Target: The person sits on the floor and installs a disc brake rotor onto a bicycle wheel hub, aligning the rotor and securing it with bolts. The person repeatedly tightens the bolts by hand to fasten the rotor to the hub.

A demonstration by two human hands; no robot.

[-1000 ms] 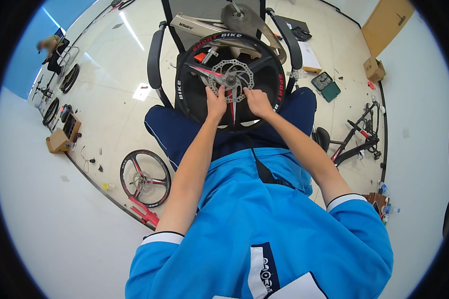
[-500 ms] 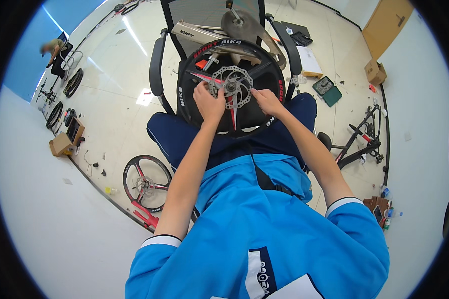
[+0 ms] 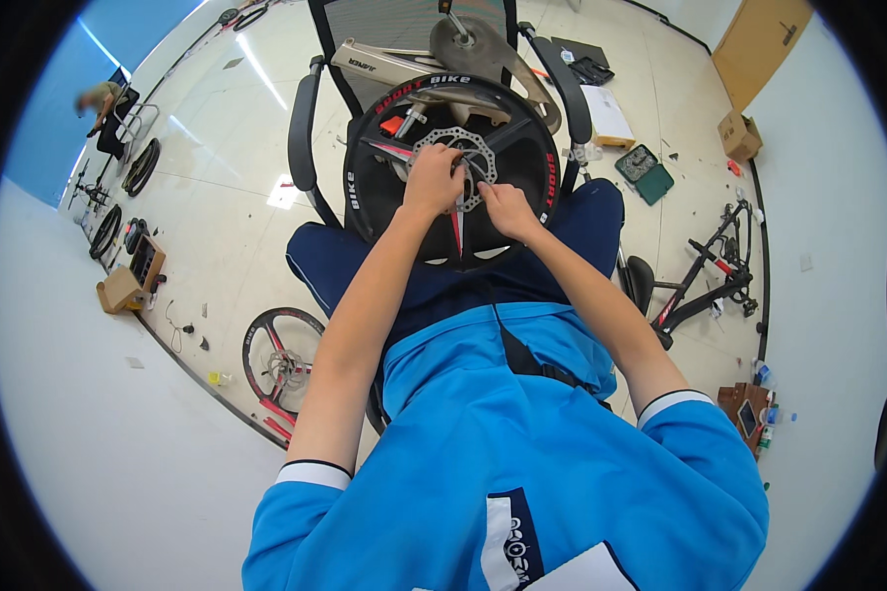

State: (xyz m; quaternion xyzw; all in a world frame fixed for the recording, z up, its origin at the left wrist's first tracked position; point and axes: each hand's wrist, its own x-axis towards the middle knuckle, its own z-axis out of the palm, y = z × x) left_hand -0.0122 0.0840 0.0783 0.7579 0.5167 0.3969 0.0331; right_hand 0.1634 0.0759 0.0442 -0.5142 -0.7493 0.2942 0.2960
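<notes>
A black bicycle wheel (image 3: 522, 158) with red and silver spoke accents lies on the seat of the office chair, close against my knees. A slotted silver brake disc (image 3: 455, 136) is at its centre. Over the hub and the disc's left part is my left hand (image 3: 434, 179), its fingers bent inward and hiding most of the hub; what they grip is hidden. At the disc's lower right, my right hand (image 3: 507, 209) is closed in a pinch on a thin dark rod (image 3: 475, 169) that runs toward the left fingertips.
Behind the wheel, a pale bicycle frame (image 3: 365, 59) rests on the mesh chair. Another wheel (image 3: 250, 355) is at lower left. On the right lie an open green tool case (image 3: 650, 181) and a dark bike frame (image 3: 705, 271). Another person (image 3: 108, 113) sits far left.
My left hand has moved up and right onto the hub. My right hand has come left and down from the disc's right edge, and a thin dark rod now shows between the hands.
</notes>
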